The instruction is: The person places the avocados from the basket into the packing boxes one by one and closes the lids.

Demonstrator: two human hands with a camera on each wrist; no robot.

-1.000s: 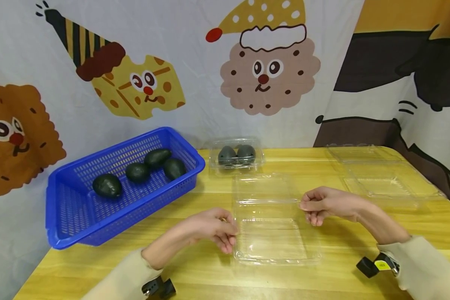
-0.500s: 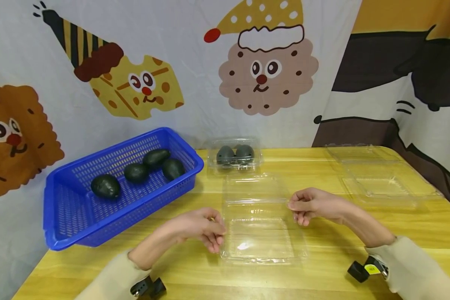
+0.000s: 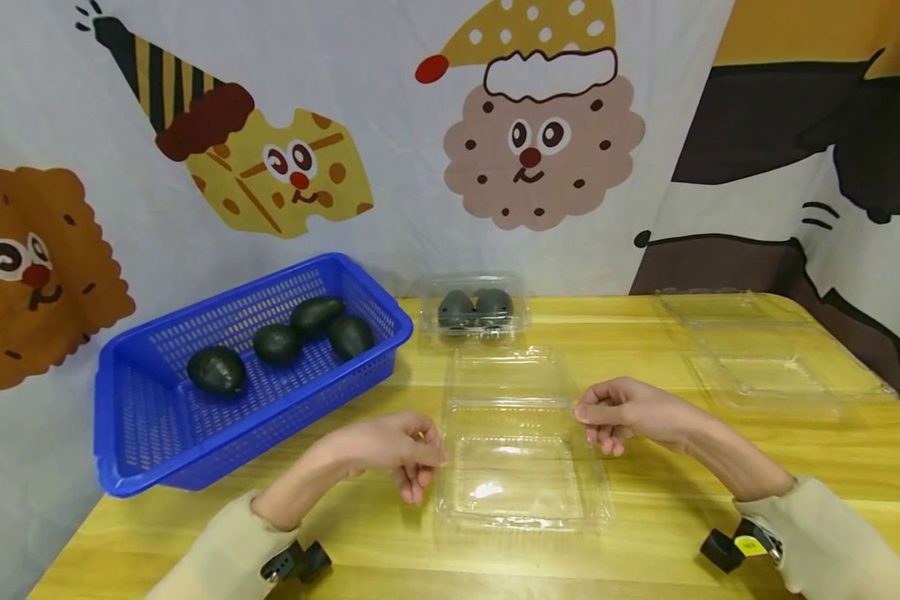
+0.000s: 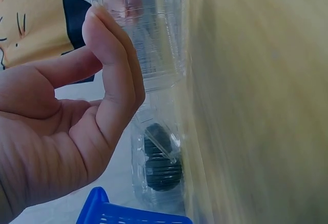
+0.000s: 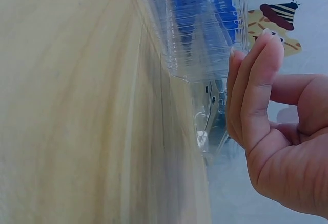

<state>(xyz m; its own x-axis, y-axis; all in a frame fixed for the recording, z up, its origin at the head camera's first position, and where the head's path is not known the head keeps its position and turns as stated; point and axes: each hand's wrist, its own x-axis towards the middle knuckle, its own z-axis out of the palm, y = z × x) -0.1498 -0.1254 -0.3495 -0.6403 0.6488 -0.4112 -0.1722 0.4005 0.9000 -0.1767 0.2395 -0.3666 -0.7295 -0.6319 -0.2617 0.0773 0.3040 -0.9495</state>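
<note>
An unfolded clear plastic clamshell container (image 3: 521, 477) lies on the wooden table in front of me, its lid (image 3: 506, 375) laid back on the far side. No fruit sits in it. My left hand (image 3: 386, 450) pinches its left rim between thumb and fingertips; the left wrist view shows those fingertips (image 4: 96, 16) at the rim. On the opposite side my right hand (image 3: 633, 412) pinches the right edge near the hinge. From the right wrist, the container's ridged wall (image 5: 200, 39) appears beside the fingers (image 5: 256, 90).
At left stands a blue plastic basket (image 3: 251, 433) with several dark green avocados (image 3: 217, 370). Behind the container, a closed clamshell (image 3: 474, 283) holds two avocados (image 3: 493, 308). More opened clear containers (image 3: 772, 375) lie at the right. A printed cloth (image 3: 397, 167) hangs behind the table.
Both hands have moved the unfolded container leftward across the table, more at first and then slightly. Their pinch on its edges looks the same. The basket and the closed clamshell stay put.
</note>
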